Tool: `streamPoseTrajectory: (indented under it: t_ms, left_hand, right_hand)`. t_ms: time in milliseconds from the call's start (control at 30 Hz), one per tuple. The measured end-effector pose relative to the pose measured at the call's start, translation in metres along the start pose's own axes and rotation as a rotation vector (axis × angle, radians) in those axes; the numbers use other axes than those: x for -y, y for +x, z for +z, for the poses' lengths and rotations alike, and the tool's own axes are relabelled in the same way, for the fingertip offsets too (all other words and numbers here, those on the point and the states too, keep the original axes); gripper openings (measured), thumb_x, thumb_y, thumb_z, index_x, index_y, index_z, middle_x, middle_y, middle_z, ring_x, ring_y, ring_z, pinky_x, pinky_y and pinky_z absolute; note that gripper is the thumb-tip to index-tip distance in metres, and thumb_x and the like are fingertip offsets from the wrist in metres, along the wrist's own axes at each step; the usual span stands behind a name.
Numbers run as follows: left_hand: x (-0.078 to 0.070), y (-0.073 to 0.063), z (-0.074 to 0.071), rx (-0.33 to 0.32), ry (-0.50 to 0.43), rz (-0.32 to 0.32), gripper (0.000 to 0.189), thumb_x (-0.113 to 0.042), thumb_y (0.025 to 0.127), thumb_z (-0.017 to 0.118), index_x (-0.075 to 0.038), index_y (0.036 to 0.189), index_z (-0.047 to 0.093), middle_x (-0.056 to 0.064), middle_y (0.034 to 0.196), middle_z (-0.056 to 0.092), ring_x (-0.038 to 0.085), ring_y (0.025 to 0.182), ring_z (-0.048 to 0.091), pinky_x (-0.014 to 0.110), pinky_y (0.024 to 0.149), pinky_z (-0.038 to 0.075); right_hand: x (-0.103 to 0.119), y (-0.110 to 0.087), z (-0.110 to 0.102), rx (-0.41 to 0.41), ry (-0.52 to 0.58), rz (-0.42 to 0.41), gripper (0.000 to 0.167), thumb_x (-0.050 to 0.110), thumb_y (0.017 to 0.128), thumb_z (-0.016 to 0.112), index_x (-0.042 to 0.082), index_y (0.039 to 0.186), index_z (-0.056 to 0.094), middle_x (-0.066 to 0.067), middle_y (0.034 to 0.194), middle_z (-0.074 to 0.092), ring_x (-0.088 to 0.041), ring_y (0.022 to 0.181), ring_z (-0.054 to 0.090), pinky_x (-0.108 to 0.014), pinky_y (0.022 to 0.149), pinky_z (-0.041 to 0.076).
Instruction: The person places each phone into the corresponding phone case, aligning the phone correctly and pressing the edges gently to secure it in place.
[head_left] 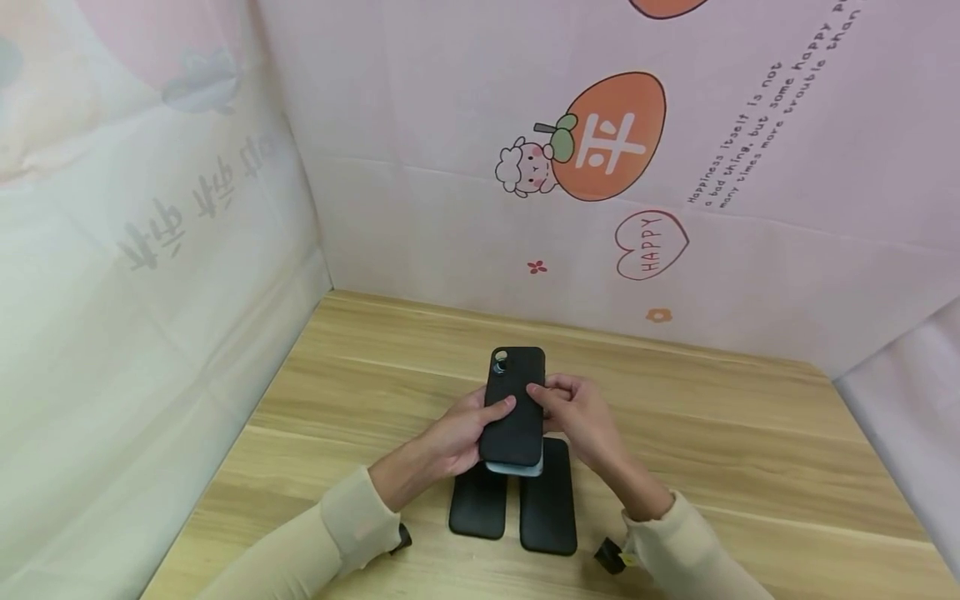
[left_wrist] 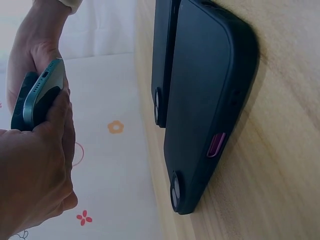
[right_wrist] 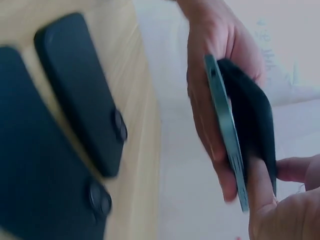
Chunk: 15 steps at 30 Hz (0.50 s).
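A light blue phone (head_left: 516,470) juts out of the lower end of a black phone case (head_left: 517,437) above the table. My left hand (head_left: 465,425) grips phone and case together, thumb across the case's back. My right hand (head_left: 581,412) pinches the case's right edge, its thumb on the back. In the right wrist view, the case (right_wrist: 260,117) stands away from the phone's edge (right_wrist: 227,125) along one side, with a right finger between them. The phone's bottom edge (left_wrist: 41,90) with its port shows in the left wrist view.
Two phones in black cases lie side by side on the wooden table, the left one (head_left: 478,504) partly under the held phone, the right one (head_left: 549,508) beside it. Printed cloth walls (head_left: 420,217) rise behind and at both sides. Small black devices (head_left: 611,556) sit at the wrists.
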<state>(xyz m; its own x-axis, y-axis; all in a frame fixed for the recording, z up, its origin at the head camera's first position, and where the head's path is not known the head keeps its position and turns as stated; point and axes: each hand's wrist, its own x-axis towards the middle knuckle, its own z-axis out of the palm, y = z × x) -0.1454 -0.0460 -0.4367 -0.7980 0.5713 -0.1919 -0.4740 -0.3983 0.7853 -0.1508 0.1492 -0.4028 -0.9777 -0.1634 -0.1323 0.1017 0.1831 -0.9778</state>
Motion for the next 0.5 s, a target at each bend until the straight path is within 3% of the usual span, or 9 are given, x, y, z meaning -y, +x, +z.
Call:
streamPoseTrajectory:
  t_ms: [133,267,367,500]
  left_hand:
    - [-0.001,-0.001,-0.001,0.019,-0.006,-0.001,0.051,-0.013,0.116,0.041,-0.006,0.164,0.027,0.029,0.156,0.050,0.045,0.140,0.053,0.055,0.114,0.048]
    - [-0.001,-0.002,0.000,0.037,-0.010,-0.004,0.050,-0.010,0.115,0.042,-0.009,0.164,0.029,0.030,0.152,0.053,0.048,0.141,0.052,0.056,0.112,0.049]
    - [0.000,-0.003,0.002,0.050,0.007,-0.008,0.049,-0.009,0.115,0.041,-0.008,0.163,0.031,0.031,0.149,0.055,0.048,0.139,0.053,0.054,0.111,0.051]
    - [0.001,-0.004,0.006,0.087,0.034,-0.020,0.050,-0.009,0.115,0.041,-0.009,0.164,0.029,0.032,0.147,0.055,0.051,0.139,0.052,0.054,0.109,0.052]
  right_hand:
    - [0.004,0.000,-0.010,-0.092,-0.251,-0.179,0.020,0.009,0.101,0.072,-0.008,0.109,0.074,-0.015,0.086,0.078,-0.021,0.068,0.076,-0.029,0.063,0.065]
    - [0.009,0.006,-0.023,-0.134,-0.429,-0.297,0.020,0.012,0.102,0.073,-0.006,0.110,0.076,-0.018,0.091,0.077,-0.028,0.076,0.077,-0.029,0.066,0.065]
    - [0.013,0.014,-0.032,-0.078,-0.447,-0.249,0.030,0.022,0.105,0.069,-0.003,0.120,0.074,-0.019,0.106,0.077,-0.030,0.090,0.077,-0.030,0.074,0.065]
    - [0.019,0.026,-0.037,0.052,-0.355,-0.094,0.044,0.035,0.108,0.064,-0.002,0.130,0.070,-0.019,0.121,0.073,-0.028,0.103,0.075,-0.035,0.086,0.065]
